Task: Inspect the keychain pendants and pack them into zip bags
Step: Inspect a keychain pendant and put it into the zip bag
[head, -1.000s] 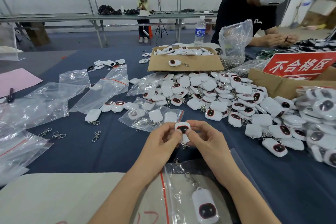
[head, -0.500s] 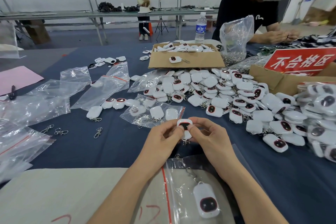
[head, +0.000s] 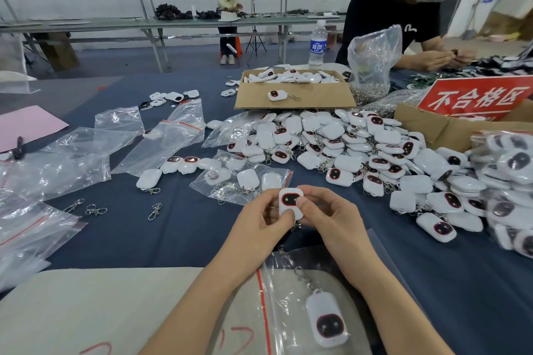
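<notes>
I hold one white keychain pendant (head: 289,201) with a dark red-ringed face upright between both hands, above the blue table. My left hand (head: 259,223) pinches its left and lower edge. My right hand (head: 331,217) pinches its right side, thumb on the face. Below my wrists lies a clear zip bag (head: 284,311) with a red seal line, holding another pendant (head: 326,318) and its metal clasp. A large heap of pendants (head: 360,150) spreads across the table ahead and to the right.
Empty zip bags (head: 72,158) lie at the left, a partly filled bag (head: 245,181) just ahead. Loose clasps (head: 95,210) lie on the cloth. Cardboard box (head: 294,95) of pendants behind, red sign (head: 476,99) right. A person works at the far right.
The pendant has turned a little in my fingers, and my right thumb now lies on its face. My hands stay in the same place above the bag.
</notes>
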{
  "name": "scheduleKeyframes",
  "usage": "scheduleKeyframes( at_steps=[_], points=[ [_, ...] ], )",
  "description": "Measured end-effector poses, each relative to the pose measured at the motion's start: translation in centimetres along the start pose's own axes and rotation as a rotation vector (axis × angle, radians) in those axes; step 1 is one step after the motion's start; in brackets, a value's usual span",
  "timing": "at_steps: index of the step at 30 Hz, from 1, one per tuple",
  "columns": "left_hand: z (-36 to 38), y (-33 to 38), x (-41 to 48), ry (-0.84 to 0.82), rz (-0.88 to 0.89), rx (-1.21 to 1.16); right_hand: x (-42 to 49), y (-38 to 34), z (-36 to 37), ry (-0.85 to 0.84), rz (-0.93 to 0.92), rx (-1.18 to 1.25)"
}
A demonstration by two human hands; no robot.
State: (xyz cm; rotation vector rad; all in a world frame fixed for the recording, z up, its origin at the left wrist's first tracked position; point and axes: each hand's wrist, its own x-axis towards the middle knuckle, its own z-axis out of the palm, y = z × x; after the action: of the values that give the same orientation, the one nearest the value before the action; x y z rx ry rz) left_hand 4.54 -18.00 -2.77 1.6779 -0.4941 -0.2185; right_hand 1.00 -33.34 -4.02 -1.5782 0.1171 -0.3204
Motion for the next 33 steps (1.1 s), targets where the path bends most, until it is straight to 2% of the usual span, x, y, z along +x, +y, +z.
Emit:
scheduleKeyframes(
  at_steps=[16,24,33],
  points=[
    [-0.02,-0.18,0.20,-0.014,-0.011,-0.023,0.01,-0.09,0.00,0.006,0.000,0.012],
    [0.25,-0.09,0.18,0.176,0.002,0.006,-0.48,-0.63,0.20,-0.094,-0.035,0.018],
    [0.35,-0.17,0.15,0.194,-0.004,0.022,-0.54,-0.83,0.32,-0.095,-0.044,-0.033]
  ],
)
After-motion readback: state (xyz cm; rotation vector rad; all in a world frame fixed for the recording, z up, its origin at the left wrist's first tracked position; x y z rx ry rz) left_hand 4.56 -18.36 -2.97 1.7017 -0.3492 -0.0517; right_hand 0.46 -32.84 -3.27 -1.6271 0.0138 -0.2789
